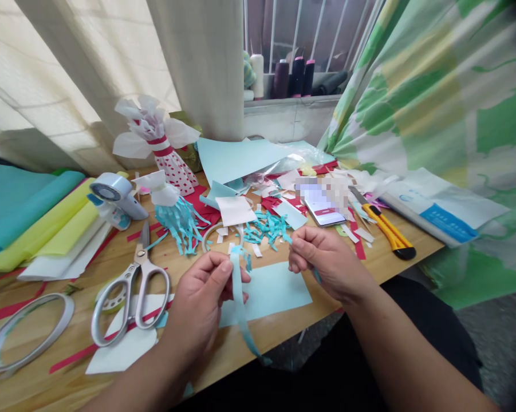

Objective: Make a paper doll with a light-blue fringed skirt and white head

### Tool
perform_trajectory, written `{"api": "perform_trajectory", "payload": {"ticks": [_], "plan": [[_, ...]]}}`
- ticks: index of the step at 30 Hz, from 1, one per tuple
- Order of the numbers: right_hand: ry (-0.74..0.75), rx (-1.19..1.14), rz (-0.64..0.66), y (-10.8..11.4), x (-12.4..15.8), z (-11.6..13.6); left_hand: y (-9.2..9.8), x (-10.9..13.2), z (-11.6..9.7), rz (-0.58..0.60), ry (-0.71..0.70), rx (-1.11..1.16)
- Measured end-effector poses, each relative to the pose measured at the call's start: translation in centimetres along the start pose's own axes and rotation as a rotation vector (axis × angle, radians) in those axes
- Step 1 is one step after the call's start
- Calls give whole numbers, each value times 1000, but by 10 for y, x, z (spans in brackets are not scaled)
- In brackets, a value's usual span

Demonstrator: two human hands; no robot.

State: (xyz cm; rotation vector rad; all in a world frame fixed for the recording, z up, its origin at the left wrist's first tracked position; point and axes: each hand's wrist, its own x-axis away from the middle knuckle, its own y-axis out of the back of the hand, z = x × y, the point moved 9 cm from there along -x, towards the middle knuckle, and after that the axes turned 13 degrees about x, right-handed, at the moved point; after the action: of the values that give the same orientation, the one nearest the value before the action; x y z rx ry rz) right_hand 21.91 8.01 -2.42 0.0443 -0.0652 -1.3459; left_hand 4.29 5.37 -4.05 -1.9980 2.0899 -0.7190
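Observation:
My left hand (210, 283) pinches a light-blue paper strip (239, 303) between thumb and fingers. The strip's long end hangs down past the table's front edge. To the right, my right hand (315, 257) is closed, with bits of blue paper showing at its fingertips and under its palm; most of that piece is hidden. Beneath both hands lies a light-blue paper sheet (275, 292). Curled blue paper scraps (268, 229) are heaped just beyond. A small paper figure (167, 197) with a white top and blue fringe stands behind my left hand.
Large scissors (141, 257) and a tape roll (30, 332) lie at left, near rolled coloured paper (38, 212). A phone (322, 203), a yellow utility knife (386, 226) and a plastic packet (438, 206) lie at right. A dotted paper figure (172, 163) stands behind.

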Motion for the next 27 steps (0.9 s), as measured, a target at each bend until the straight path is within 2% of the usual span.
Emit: {"api": "perform_trajectory", "payload": {"ticks": [5,9,16,20,27], "plan": [[-56,-76,3,-8,2,-5,0,0,3,8,22,21],[-131,-154,63,-23,5,-11,-1,3,4,3,43,75],[-145,100,141,-44,8,-19,-10,3,5,28,105,197],[-146,110,167,-51,9,-21,-8,1,8,22,116,184],[-159,105,143,-47,10,-21,-6,1,13,31,135,116]]}}
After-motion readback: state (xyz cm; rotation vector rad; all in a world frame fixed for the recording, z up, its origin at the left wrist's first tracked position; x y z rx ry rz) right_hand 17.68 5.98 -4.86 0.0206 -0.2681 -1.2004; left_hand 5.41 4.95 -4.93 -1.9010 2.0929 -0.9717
